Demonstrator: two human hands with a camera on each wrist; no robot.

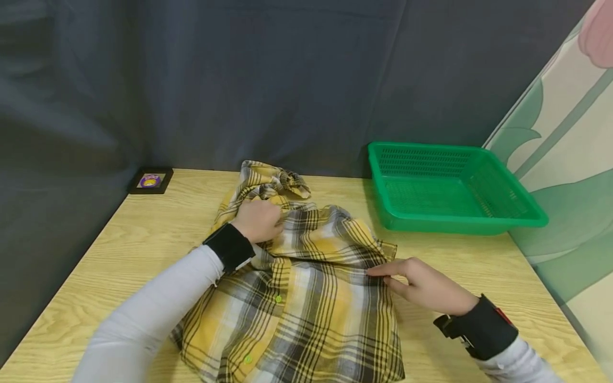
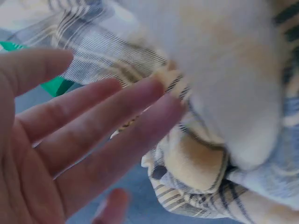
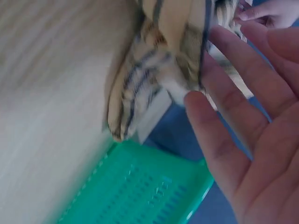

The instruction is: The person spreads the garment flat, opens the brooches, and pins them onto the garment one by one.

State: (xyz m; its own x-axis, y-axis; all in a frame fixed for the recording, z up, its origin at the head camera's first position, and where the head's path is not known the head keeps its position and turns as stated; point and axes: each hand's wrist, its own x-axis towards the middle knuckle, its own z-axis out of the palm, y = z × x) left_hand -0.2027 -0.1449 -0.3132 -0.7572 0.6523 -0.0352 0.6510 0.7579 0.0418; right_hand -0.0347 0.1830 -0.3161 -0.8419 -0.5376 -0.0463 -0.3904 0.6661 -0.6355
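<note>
A yellow, grey and white plaid button-up shirt point(image 1: 330, 314) lies rumpled on the table, light green buttons down its front. My left hand point(image 1: 259, 219) is over its upper part beside a bunched sleeve point(image 1: 258, 178). In the left wrist view, that hand's fingers point(image 2: 110, 112) are extended, the tips overlapping the cloth. At the shirt's right side is my right hand point(image 1: 421, 284), index fingertip on the fabric and thumb just below. The right wrist view shows its fingers point(image 3: 224, 135) fairly straight along the edge of the cloth.
A green slatted plastic basket point(image 1: 460, 221) stands at the table's back right. At the back left corner sits a small black square point(image 1: 150, 181) with a purple and yellow round picture. A dark curtain point(image 1: 268, 80) hangs behind, and a flower-patterned wall point(image 1: 570, 159) borders the right side.
</note>
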